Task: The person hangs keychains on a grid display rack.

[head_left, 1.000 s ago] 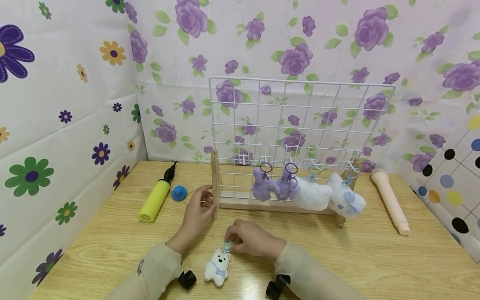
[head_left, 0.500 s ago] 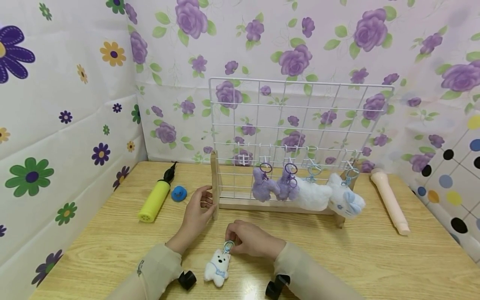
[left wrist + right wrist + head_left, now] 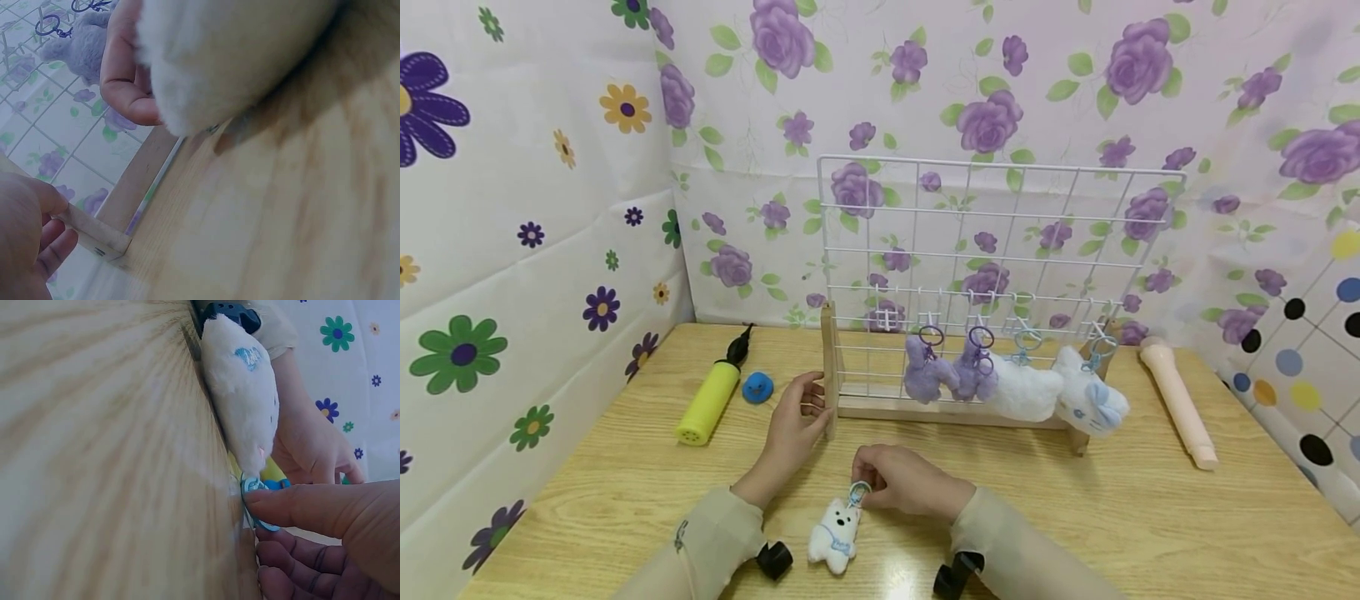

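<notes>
A white plush bear keychain [image 3: 835, 535] with a blue bow and strap lies face up on the table between my forearms. My right hand [image 3: 904, 482] pinches its light-blue ring; the right wrist view shows the thumb [image 3: 281, 505] against the ring [image 3: 251, 487]. At the left wooden post [image 3: 831, 367] of the white wire rack [image 3: 1000, 213], my left hand [image 3: 795, 419] holds on with thumb and bent fingers. From hooks on the rack hang two purple plush keychains [image 3: 922, 375], a white fluffy plush [image 3: 1024, 390] and a white plush with a blue bow [image 3: 1088, 398].
Left of the rack are a yellow balloon pump [image 3: 709, 402] and a small blue rubber duck [image 3: 757, 387]. A pale pink tube-shaped object [image 3: 1180, 407] lies at the right. Floral cloth [image 3: 910, 108] covers the walls behind and beside the wooden table [image 3: 1150, 517].
The light-blue ring has turned slightly in my right fingers and shows more openly. My left hand, the bear and the rack stay where they were.
</notes>
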Demonstrator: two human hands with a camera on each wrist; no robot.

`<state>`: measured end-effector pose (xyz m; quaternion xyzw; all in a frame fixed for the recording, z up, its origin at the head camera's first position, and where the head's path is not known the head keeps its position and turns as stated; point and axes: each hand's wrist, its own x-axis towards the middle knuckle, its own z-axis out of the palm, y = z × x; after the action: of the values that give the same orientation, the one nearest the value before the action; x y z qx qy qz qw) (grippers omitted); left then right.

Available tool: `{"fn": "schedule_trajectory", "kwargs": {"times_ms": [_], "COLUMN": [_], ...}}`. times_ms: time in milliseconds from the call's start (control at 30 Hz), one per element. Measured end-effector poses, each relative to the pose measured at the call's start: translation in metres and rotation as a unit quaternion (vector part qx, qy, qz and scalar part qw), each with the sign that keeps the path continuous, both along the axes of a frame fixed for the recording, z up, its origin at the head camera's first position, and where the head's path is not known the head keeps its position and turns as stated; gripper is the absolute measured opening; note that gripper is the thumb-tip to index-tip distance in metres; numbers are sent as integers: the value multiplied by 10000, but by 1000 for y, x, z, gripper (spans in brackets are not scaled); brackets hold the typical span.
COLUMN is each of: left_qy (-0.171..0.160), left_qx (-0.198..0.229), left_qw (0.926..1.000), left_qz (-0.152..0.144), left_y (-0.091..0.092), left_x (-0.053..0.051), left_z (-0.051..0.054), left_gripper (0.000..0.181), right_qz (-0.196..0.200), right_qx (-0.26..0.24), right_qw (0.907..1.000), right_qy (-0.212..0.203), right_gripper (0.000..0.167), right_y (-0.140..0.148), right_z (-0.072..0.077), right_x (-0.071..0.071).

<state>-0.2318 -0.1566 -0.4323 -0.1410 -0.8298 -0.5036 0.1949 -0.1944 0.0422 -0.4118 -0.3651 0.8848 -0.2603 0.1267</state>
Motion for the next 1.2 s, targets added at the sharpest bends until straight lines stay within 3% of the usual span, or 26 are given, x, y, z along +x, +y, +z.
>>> {"fn": "schedule_trajectory", "kwargs": {"times_ms": [300,800,1200], "left_qy": [86,83,46], "left_qx": [-3,-64,-72], "left_qw": [10000,9999,10000], "left_qz": [-24,-14,-8], "left_y": [0,0,1], "left_x": [0,2,2], "left_z": [0,3,2], "left_gripper": [51,51,50], "right_qz": [-51,2,175], "right_qx": [-440,-765,-487], "right_qw": [9971,9939,9984], "right_qy": [-617,-790,-236], "right_gripper": [12,3,11], "right_y": [7,16,20], "right_z": [0,16,38], "right_x": [0,8,13]}}
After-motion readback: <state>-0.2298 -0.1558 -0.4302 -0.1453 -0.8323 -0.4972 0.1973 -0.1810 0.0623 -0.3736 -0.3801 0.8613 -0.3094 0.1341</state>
